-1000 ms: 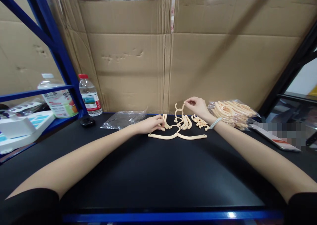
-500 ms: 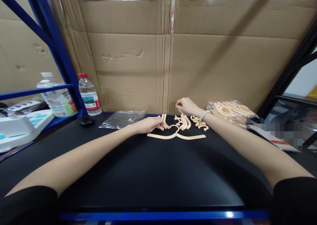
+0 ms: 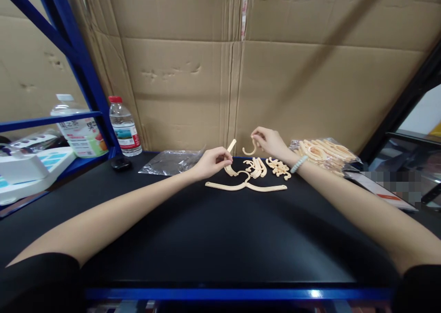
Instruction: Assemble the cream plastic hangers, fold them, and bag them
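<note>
My left hand (image 3: 212, 160) is pinched on a cream plastic bar piece (image 3: 231, 145), lifted off the black table (image 3: 213, 239) and tilted up to the right. My right hand (image 3: 269, 142) holds a cream hook piece (image 3: 249, 151) in the air, just right of the bar. Below them lies a flat cream hanger frame (image 3: 245, 186) with two long arms. Small piles of loose cream hook parts (image 3: 257, 166) and smaller cream pieces (image 3: 279, 168) lie behind it.
A clear bag of cream hanger parts (image 3: 324, 154) lies at the right. An empty clear bag (image 3: 171, 162) lies at the left, near a water bottle (image 3: 124, 128), a larger bottle (image 3: 80, 131) and a black object (image 3: 121, 163). Cardboard (image 3: 237, 69) walls the back; blue rack posts (image 3: 74, 60) stand left.
My left hand has lifted a bar piece from the table. My right hand, which had lowered to the pile, rose again holding a hook piece. The hanger frame stayed put.
</note>
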A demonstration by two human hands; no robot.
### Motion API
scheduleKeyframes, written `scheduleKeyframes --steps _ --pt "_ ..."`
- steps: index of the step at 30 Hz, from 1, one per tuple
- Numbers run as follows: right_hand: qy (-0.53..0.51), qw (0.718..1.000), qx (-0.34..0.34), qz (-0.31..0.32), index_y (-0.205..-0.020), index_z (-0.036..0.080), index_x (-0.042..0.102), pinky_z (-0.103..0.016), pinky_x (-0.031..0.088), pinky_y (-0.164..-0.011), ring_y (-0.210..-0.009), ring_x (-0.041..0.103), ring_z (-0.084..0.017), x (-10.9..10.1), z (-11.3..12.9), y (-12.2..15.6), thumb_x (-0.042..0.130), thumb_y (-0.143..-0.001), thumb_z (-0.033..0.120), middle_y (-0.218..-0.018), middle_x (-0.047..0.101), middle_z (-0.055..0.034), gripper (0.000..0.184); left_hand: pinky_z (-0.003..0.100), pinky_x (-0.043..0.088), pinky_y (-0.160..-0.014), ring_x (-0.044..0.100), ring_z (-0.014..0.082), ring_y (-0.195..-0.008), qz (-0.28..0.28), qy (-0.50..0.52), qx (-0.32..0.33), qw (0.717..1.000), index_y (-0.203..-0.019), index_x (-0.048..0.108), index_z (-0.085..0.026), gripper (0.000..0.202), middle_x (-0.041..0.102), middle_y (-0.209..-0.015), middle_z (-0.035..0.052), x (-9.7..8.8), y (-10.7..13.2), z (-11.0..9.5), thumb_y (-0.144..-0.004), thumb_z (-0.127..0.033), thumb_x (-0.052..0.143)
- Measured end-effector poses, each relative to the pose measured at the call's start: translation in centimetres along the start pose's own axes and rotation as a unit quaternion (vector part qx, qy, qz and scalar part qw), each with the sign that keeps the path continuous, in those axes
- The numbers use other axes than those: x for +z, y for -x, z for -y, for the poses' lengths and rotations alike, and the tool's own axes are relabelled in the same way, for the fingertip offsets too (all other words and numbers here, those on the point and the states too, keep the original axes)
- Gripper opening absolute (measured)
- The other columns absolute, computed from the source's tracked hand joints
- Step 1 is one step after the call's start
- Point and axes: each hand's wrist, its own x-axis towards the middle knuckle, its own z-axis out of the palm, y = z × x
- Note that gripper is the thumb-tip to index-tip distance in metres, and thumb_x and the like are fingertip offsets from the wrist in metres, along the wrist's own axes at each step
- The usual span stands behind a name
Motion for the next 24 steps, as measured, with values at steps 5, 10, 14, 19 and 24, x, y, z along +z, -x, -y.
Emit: scheduleKeyframes --steps 5,10,14,19,24 --pt "-0.359 0.924 0.130 -0.018 -0.094 0.014 0.060 -0.025 0.050 -0.052 -0.061 0.064 -0.015 -1.4 0.4 4.6 0.062 -0.082 0.034 -0.078 0.067 -0.0075 0.024 0.031 0.055 -0.068 0.065 0.0149 -0.074 -0.042 0.105 -0.053 0.992 -0.099 0.052 -0.017 0.026 0.059 -0.092 0.0033 1.5 0.4 -2.1 -0.079 -0.019 0.066" --pt "-0.484 0.856 0.183 0.004 -0.086 0.015 0.065 -0.029 0.056 -0.062 -0.071 0.065 -0.016 -1.5 2.0 8.3 0.073 -0.072 0.045 -0.087 0.068 -0.0093 0.035 0.034 0.056 -0.078 0.067 0.0184 -0.085 -0.120 0.344 -0.200 0.910 -0.115 0.052 -0.017 0.050 0.059 -0.101 0.0065 2.7 2.7 -5.4 -0.070 -0.014 0.075" --pt "-0.552 0.805 0.218 0.005 -0.082 0.018 0.061 -0.028 0.055 -0.065 -0.068 0.062 -0.013 -0.1 3.6 10.3 0.081 -0.065 0.037 -0.083 0.067 -0.0055 0.032 0.030 0.054 -0.083 0.065 0.0169 -0.087 -0.092 0.410 -0.248 0.873 -0.086 0.063 -0.012 0.024 0.063 -0.087 0.0047 3.9 5.4 -7.4 -0.069 -0.019 0.078" --pt "-0.628 0.734 0.253 0.047 -0.094 0.024 0.057 -0.026 0.054 -0.065 -0.067 0.060 -0.011 1.9 4.9 12.3 0.081 -0.064 0.026 -0.079 0.065 0.0011 0.039 0.025 0.055 -0.065 0.067 0.0167 -0.077 -0.087 0.347 -0.240 0.902 -0.085 0.061 -0.016 0.027 0.064 -0.081 0.0026 5.2 6.9 -7.8 -0.071 -0.032 0.078" --pt "-0.614 0.744 0.237 0.111 -0.087 0.020 0.064 -0.022 0.053 -0.066 -0.083 0.063 -0.013 2.0 4.5 13.3 0.076 -0.074 0.029 -0.092 0.065 -0.0027 0.020 0.033 0.056 -0.076 0.069 0.0182 -0.077 -0.093 0.353 -0.232 0.902 -0.086 0.057 -0.016 0.029 0.067 -0.080 0.0034 5.7 6.7 -7.0 -0.072 -0.031 0.077"
